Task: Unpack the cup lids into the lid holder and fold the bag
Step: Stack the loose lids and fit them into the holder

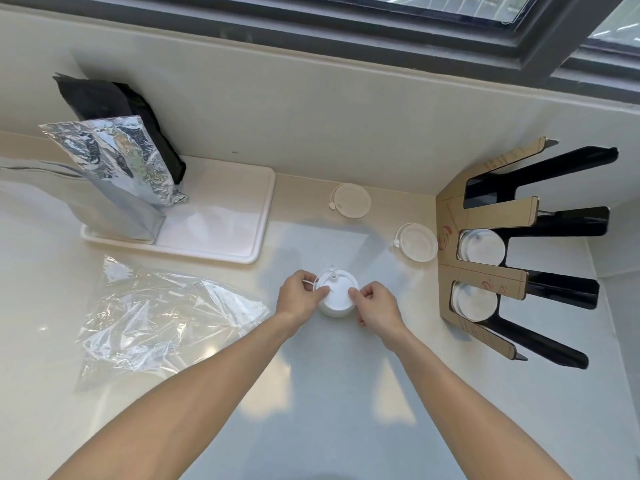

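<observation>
A short stack of white cup lids (336, 294) stands on the counter in the middle. My left hand (300, 297) pinches its left rim and my right hand (375, 303) pinches its right rim. Two single lids lie apart on the counter, one farther back (350, 200) and one (416, 242) beside the lid holder (491, 275). The holder is cardboard and black, at the right, with lids showing in two of its slots (481, 244) (473, 301). The clear plastic bag (162, 317) lies crumpled and flat to the left of my hands.
A white tray (239, 216) at the back left carries a silver foil pouch (114, 174) and a black pouch (114, 105), both upright. A wall and a window frame (381, 32) close off the back of the counter.
</observation>
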